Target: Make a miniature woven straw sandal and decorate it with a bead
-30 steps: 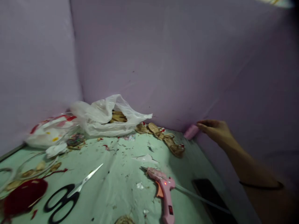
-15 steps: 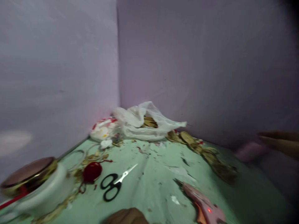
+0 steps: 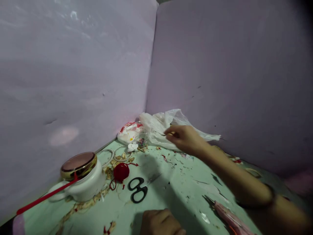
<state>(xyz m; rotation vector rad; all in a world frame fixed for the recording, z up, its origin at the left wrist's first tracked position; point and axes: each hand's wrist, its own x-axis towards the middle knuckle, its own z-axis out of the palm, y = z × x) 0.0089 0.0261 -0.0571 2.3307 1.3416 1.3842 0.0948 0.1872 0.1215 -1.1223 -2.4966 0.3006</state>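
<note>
My right hand (image 3: 183,138) reaches across the table to the white plastic bag (image 3: 156,127) in the far corner. Its fingers are curled together in front of the bag's opening; what they hold, if anything, does not show. My left hand (image 3: 160,222) is low at the bottom edge, knuckles up and fingers curled, its inside hidden. Black-handled scissors (image 3: 138,189) lie just beyond it. Left of these sits a red ball of yarn (image 3: 121,172). Pink-handled pliers (image 3: 231,217) lie beneath my right forearm, jaws pointing away.
A white mug (image 3: 90,186) carries a round pink-and-gold case (image 3: 78,164), with a red strip (image 3: 46,197) slanting down from it. White rings (image 3: 122,153), tan scraps and a red-and-white packet (image 3: 129,133) lie along the left wall. Small scraps litter the green table.
My right hand has swung in from the far right to the plastic bag. My view has turned left, so the table things appear further right. My left hand stays low.
</note>
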